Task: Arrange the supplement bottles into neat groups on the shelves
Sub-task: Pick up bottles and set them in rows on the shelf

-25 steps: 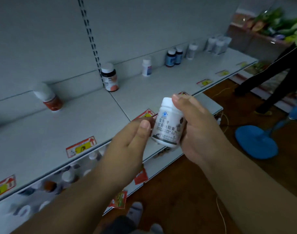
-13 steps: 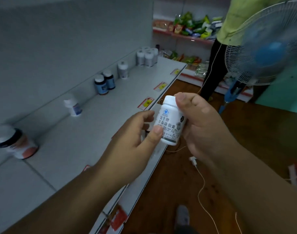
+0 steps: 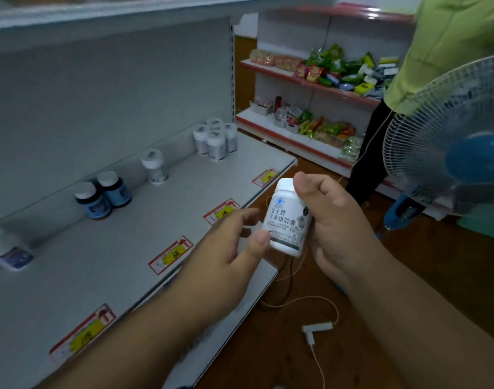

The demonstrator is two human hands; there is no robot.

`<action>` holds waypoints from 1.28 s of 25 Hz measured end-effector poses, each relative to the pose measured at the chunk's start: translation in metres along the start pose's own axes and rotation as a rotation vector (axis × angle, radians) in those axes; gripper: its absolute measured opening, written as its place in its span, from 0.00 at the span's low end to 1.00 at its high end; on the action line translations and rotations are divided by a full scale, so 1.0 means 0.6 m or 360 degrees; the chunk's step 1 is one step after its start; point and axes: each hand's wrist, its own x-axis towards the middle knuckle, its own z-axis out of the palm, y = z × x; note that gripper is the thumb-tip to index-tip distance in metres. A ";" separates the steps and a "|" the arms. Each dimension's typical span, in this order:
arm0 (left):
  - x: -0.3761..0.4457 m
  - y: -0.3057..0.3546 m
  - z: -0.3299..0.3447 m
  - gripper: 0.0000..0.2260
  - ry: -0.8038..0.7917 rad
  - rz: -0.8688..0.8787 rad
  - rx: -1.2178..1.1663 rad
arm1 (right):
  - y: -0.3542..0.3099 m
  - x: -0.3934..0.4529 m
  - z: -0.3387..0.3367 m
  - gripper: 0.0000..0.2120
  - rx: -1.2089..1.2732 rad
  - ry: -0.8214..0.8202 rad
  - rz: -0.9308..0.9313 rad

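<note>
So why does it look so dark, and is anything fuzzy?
Head view: the light is dim, with grey shade over the shelf; the white bottle in both hands is sharp enough to read, while the fan and the far-left bottle are blurred.

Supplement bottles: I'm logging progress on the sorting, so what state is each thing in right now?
White bottle: capped, upright, held by right hand, left hand thumb touching.
Four white bottles: upright, clustered.
Two blue bottles: upright, paired.
Single white bottle: upright, alone.
Fan: blurred, cannot tell.
</note>
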 end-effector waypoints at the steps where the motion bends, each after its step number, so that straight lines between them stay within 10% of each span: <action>1: 0.025 -0.004 0.003 0.33 0.0035 -0.0041 0.0038 | 0.002 0.036 -0.005 0.23 -0.0017 -0.0016 0.0031; 10: 0.243 -0.135 -0.034 0.29 0.0300 -0.0248 0.0126 | 0.046 0.340 0.032 0.13 0.0283 -0.0139 0.0597; 15: 0.344 -0.203 -0.039 0.34 0.0167 -0.0446 0.0531 | 0.061 0.466 0.028 0.31 -0.0328 -0.0331 0.0367; 22: 0.438 -0.268 -0.012 0.36 -0.0021 -0.0801 0.1123 | 0.104 0.576 0.041 0.19 -0.1534 -0.0702 -0.0223; 32: 0.536 -0.314 0.039 0.43 0.0255 -0.0961 0.1258 | 0.161 0.651 0.044 0.21 -0.1853 -0.1277 -0.0754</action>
